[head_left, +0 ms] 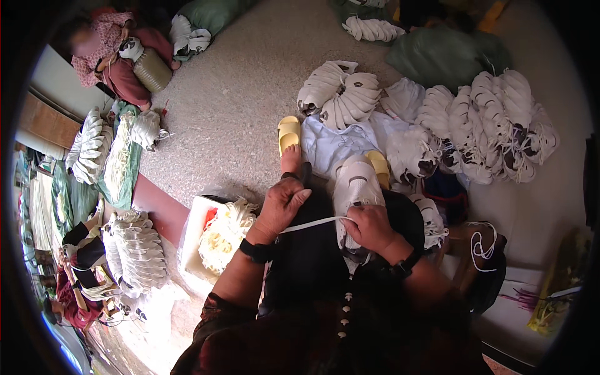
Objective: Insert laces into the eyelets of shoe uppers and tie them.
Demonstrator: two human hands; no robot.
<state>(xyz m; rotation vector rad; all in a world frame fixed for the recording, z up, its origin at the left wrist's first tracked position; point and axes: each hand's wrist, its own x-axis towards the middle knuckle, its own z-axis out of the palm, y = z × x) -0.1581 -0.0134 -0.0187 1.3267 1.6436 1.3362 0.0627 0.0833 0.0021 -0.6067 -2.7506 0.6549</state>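
Note:
A white shoe upper (357,181) lies lengthwise on my lap, its toe end pointing away from me. A flat white shoelace (314,223) stretches taut between my hands, just left of the upper. My left hand (279,207) is closed on the lace, beyond the upper's left side with the thumb pointing right; the lace passes under its palm side. My right hand (370,229) pinches the lace at the upper's lacing area, fingers curled against it. Its fingertips are partly hidden.
A white box (191,234) of loose laces (230,231) stands left of my knee. Stacked uppers (350,100) lie ahead, with more heaped (484,122) at right beside a green sack (447,56). Another person (119,56) sits far left holding an upper; other people work at lower left.

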